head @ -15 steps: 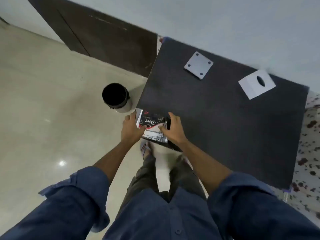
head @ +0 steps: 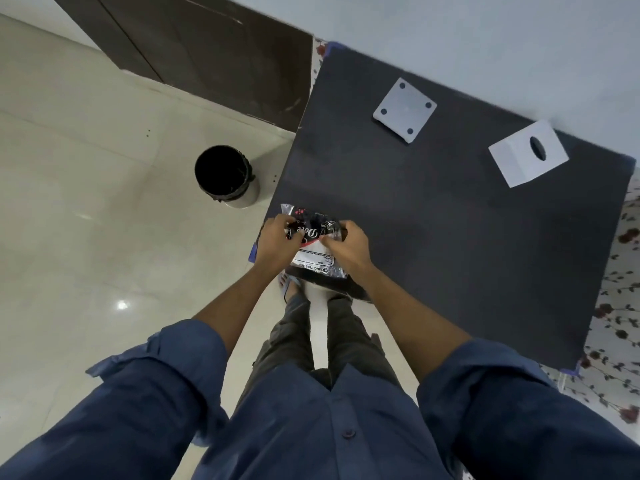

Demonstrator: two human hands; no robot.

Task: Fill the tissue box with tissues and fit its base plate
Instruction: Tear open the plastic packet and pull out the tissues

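Observation:
Both my hands grip a plastic pack of tissues [head: 313,249], black and white with printed lettering, over the near left corner of the dark table [head: 433,220]. My left hand [head: 277,242] pinches its left side. My right hand [head: 348,247] pinches the wrapper at its right top. The white tissue box [head: 528,154] with an oval slot on top stands at the far right of the table. The square grey base plate [head: 404,109], with a dark dot at each corner, lies flat at the far middle.
A black-lined waste bin [head: 225,176] stands on the pale tiled floor left of the table. A dark wooden door [head: 194,46] lies beyond it. A white wall runs behind the table. A flower-patterned cloth [head: 620,306] shows past the right edge.
The pack has been lifted and crumpled a little between my hands. Both hands have shifted their grip toward its top, fingers pinching the wrapper.

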